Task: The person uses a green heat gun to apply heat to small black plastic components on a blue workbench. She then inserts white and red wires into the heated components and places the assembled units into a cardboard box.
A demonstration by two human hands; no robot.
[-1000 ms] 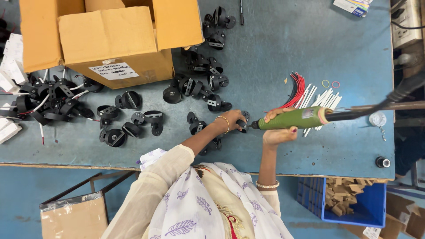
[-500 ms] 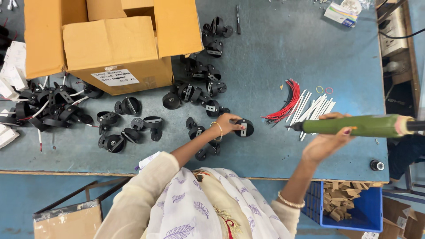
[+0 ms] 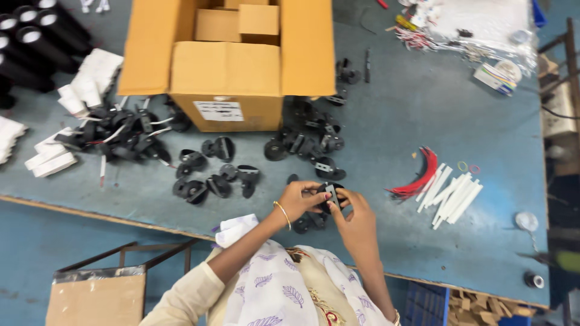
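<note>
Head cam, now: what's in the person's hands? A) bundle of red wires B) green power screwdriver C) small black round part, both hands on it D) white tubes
C: the left hand and right hand both pinch one small black round part over the blue table; the red wires and white tubes lie untouched to the right.

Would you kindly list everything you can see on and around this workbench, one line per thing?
workbench: one, blue-grey, fills the view
cardboard box: one, brown, open, top centre
black plastic parts: many, loose heaps left and centre
black part: one, with a grey metal piece, held in both hands
red wires: a bundle, right of hands
white sleeves: a bunch, beside the wires
white blocks: several, far left
black tubes: several, top left
blue bin: one, bottom right
left hand: on the part
right hand: on the part
</note>
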